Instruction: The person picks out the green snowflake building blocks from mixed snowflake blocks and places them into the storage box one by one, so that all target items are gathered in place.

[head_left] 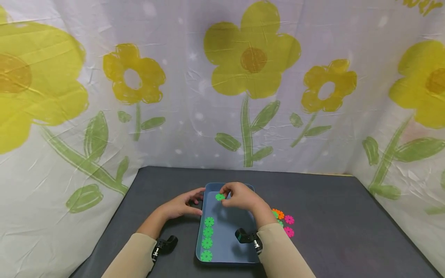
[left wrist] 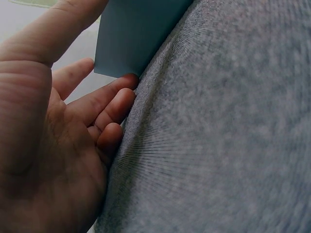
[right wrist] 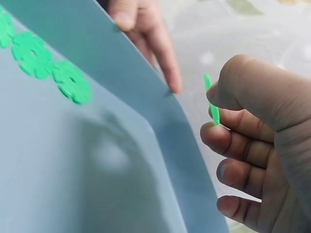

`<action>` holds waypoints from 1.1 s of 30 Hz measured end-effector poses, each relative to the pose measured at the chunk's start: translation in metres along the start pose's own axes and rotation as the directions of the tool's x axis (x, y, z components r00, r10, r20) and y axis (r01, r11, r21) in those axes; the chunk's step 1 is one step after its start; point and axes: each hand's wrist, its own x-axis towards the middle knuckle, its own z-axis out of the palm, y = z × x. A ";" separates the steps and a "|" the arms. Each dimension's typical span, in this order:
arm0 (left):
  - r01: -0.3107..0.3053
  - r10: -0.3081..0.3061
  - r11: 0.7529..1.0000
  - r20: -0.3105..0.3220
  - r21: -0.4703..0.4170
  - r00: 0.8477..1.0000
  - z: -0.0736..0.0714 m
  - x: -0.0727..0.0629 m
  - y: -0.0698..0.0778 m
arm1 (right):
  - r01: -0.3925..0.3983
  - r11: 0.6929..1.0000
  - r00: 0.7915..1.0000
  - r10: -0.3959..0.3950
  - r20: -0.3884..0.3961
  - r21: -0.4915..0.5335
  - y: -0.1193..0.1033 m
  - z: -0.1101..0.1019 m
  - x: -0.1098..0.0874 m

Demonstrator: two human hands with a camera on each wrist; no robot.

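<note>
My right hand (head_left: 241, 199) pinches a green notched plastic disc (head_left: 219, 197) between thumb and index finger, above the far end of a blue tray (head_left: 231, 231). In the right wrist view the disc (right wrist: 212, 104) appears edge-on, clear of the tray bottom. Several matching green discs (head_left: 208, 232) lie in a line along the tray's left side, at its near end. My left hand (head_left: 182, 204) is at the tray's left outer side, thumb and fingers spread and touching the rim. In the left wrist view its fingers (left wrist: 116, 104) rest by the tray's wall (left wrist: 131, 39).
Right of the tray, partly behind the right forearm, lies a loose group of orange, pink and green discs (head_left: 289, 219). A dark grey cloth (head_left: 333, 224) covers the table. Flower-printed curtains (head_left: 187, 96) hang at the back and sides.
</note>
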 end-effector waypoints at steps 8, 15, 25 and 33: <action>-0.022 0.022 1.000 0.013 -0.014 1.000 -0.001 0.001 -0.002 | 0.022 0.998 0.996 -0.017 0.091 -0.054 0.000 0.023 0.018; -0.027 0.028 0.999 0.019 -0.028 0.999 0.000 0.000 0.002 | 0.042 0.984 0.990 -0.017 0.141 -0.175 0.003 0.037 0.022; -0.031 0.032 0.999 0.012 -0.007 0.999 0.000 -0.003 0.001 | 0.040 0.964 0.991 -0.006 0.130 -0.262 0.000 0.045 0.024; -0.015 0.015 1.000 0.001 0.002 1.000 0.000 -0.001 -0.002 | 0.037 0.981 0.993 -0.015 0.116 -0.189 -0.012 0.031 0.013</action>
